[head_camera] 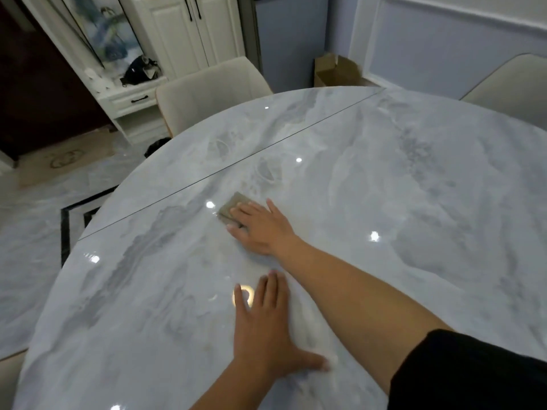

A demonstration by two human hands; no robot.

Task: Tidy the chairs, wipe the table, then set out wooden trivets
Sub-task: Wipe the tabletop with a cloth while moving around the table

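On the glossy grey marble table (384, 187), the right hand (262, 229) is pressing straight fingers on a half-hidden beige cloth (232, 204), left hand (263, 327) spread flat at six o'clock.

Black sleeve (461, 371) above right elbow; right forearm (355, 294), left forearm (228, 386) bare.

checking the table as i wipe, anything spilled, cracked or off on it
Nothing stands out. The dark line across the marble table runs straight like a seam, not a crack; bright spots are reflections.
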